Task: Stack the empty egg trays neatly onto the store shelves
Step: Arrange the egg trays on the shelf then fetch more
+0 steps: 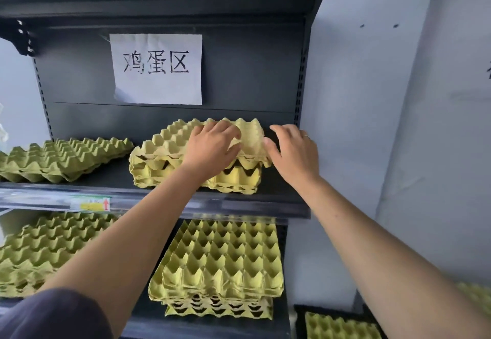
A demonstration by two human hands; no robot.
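Note:
A short stack of yellow-green pulp egg trays (162, 152) sits on the upper dark shelf (239, 206), right of centre. Its top tray lies askew on the ones below. My left hand (212, 147) lies on top of that tray, its fingers curled over the ridges and the thumb at the front edge. My right hand (292, 150) is at the stack's right end, fingers spread, with the thumb touching the tray's right edge. Another low stack of trays (61, 158) lies on the same shelf to the left.
A paper sign (158, 69) hangs on the shelf's back panel. The lower shelf holds a right tray stack (223, 261) and a left tray stack (50, 248). A black crate with trays (340, 325) stands at bottom right. A pale wall (372, 126) borders the shelving on the right.

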